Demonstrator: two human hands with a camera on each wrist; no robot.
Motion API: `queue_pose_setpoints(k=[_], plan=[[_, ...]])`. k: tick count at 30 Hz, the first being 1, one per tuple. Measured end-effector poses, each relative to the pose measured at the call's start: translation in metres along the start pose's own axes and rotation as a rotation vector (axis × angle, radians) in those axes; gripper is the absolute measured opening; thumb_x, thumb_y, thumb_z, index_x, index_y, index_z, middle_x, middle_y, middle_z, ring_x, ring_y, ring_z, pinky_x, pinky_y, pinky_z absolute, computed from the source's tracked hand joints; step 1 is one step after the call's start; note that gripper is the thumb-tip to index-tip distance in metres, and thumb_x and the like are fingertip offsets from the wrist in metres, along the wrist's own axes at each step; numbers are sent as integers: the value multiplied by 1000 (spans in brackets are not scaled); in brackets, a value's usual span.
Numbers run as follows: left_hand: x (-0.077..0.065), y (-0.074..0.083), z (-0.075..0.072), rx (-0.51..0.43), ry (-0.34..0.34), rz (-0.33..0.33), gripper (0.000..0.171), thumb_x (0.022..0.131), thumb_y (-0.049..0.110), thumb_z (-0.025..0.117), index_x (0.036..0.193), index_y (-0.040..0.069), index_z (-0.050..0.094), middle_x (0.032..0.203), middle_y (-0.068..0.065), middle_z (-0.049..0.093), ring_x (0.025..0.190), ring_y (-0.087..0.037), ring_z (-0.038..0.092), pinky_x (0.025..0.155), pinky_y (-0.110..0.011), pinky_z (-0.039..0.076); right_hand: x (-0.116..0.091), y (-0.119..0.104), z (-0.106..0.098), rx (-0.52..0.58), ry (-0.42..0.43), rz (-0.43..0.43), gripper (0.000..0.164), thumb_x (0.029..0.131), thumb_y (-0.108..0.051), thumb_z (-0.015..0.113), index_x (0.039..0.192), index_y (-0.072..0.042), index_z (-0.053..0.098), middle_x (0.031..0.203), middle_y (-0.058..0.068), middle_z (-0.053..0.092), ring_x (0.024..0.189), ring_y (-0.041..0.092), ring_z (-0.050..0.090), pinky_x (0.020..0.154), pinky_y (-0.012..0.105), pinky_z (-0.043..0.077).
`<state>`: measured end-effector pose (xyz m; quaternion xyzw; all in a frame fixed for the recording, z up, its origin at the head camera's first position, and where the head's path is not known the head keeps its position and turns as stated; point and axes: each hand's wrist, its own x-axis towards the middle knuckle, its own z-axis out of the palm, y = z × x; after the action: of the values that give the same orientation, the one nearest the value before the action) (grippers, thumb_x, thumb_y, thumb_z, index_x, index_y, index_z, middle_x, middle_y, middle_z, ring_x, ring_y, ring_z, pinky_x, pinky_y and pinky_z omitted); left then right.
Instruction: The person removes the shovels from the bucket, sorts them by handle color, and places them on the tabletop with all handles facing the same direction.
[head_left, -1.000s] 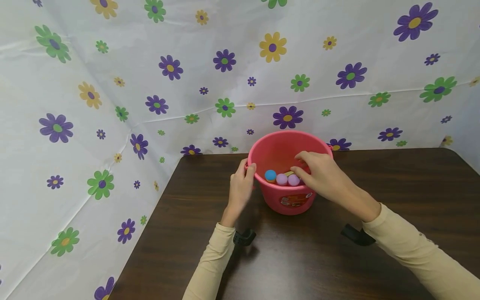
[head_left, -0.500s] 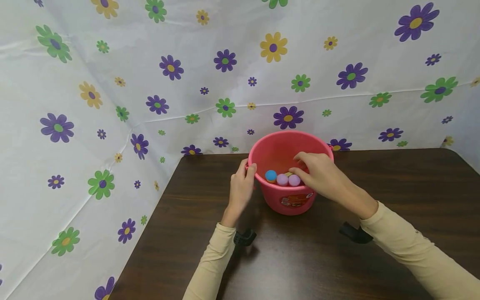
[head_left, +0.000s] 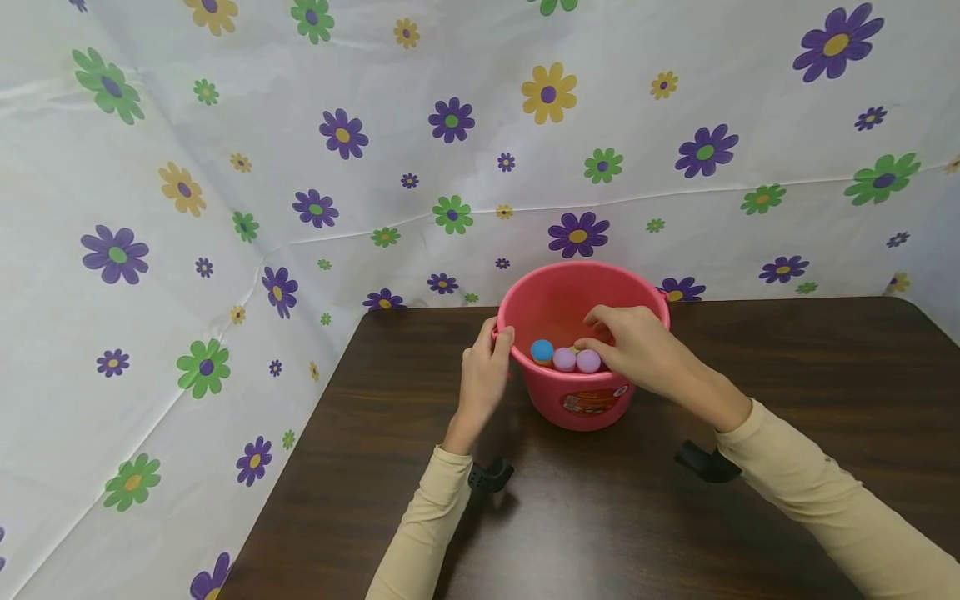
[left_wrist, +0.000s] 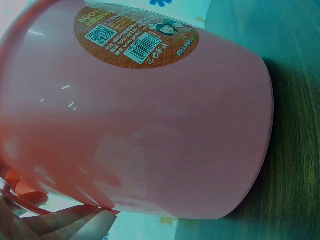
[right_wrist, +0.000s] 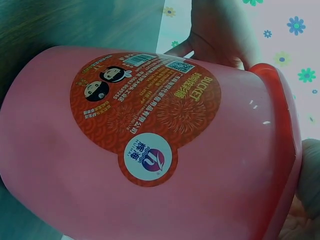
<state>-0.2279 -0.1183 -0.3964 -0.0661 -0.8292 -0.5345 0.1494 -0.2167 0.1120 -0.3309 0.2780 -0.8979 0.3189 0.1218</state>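
Observation:
A pink bucket (head_left: 576,396) with a red oval label stands upright on the dark table. My left hand (head_left: 482,379) grips its left side at the rim, beside the handle. Inside the bucket lie a blue ball (head_left: 542,350) and two lavender balls (head_left: 588,361), with a bit of something yellowish behind them. My right hand (head_left: 645,346) reaches over the right rim into the bucket, thumb beside the right lavender ball. The frames do not show whether those fingers hold anything. In the left wrist view, fingers (left_wrist: 97,225) touch the bucket's red handle.
The dark wooden table (head_left: 390,417) extends around the bucket. A white sheet with flower prints (head_left: 420,100) hangs behind and to the left. Black wrist straps (head_left: 491,475) are on both forearms.
My right hand has shifted slightly left and lower inside the bucket, and less of the yellowish thing shows. The left hand keeps its grip on the rim.

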Motion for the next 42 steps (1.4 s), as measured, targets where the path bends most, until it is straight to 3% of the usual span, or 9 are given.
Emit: queue_pose_setpoints(k=[14, 22, 42], plan=[[-1, 0, 1, 0, -4, -16, 44, 105, 37, 48, 136, 8, 61, 94, -12, 71, 74, -43, 67, 58, -32, 55, 2, 0, 1, 16, -36, 17, 23, 87, -7, 79, 105, 5, 71, 93, 14, 75, 84, 30, 73, 78, 49, 60], [-1, 1, 0, 21, 8, -8, 43, 105, 37, 47, 134, 8, 62, 86, -10, 68, 62, -30, 63, 56, -30, 52, 5, 1, -1, 2, -78, 28, 21, 86, -3, 75, 105, 6, 71, 95, 16, 75, 87, 33, 73, 79, 49, 60], [0, -1, 1, 48, 18, -4, 44, 104, 40, 46, 133, 11, 63, 84, -12, 68, 57, -20, 61, 55, -32, 53, 11, -1, -1, 23, -143, 16, 17, 90, 0, 73, 105, 5, 72, 98, 15, 75, 91, 33, 72, 83, 49, 59]])
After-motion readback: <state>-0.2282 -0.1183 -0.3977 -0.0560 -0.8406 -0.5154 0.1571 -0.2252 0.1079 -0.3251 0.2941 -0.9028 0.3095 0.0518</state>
